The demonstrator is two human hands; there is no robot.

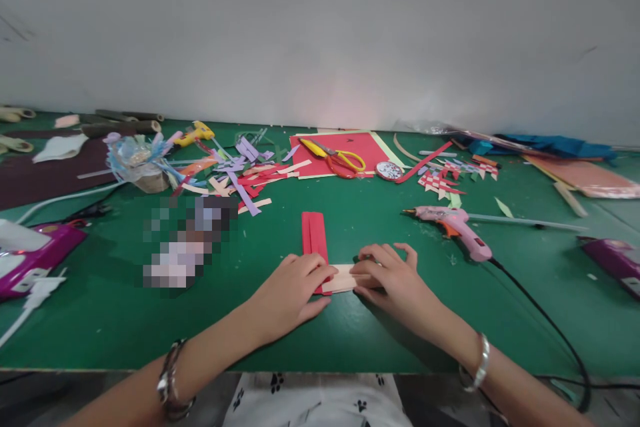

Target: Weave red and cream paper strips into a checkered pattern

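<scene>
Two red paper strips (pixel 313 233) lie side by side on the green table (pixel 350 333), running away from me. A pale beige strip (pixel 343 278) crosses their near end. My left hand (pixel 290 290) rests on the near end of the red strips, its fingers pressed down on the crossing. My right hand (pixel 393 277) lies just to the right, with curled fingers pinching the beige strip's right part. Both wrists wear silver bracelets.
A pink glue gun (pixel 455 227) with a black cord lies to the right. Yellow-and-red scissors (pixel 335 157) rest on a red sheet (pixel 367 147) further back. Paper scraps (pixel 240 177) litter the left middle. Purple devices (pixel 35 257) sit at both sides.
</scene>
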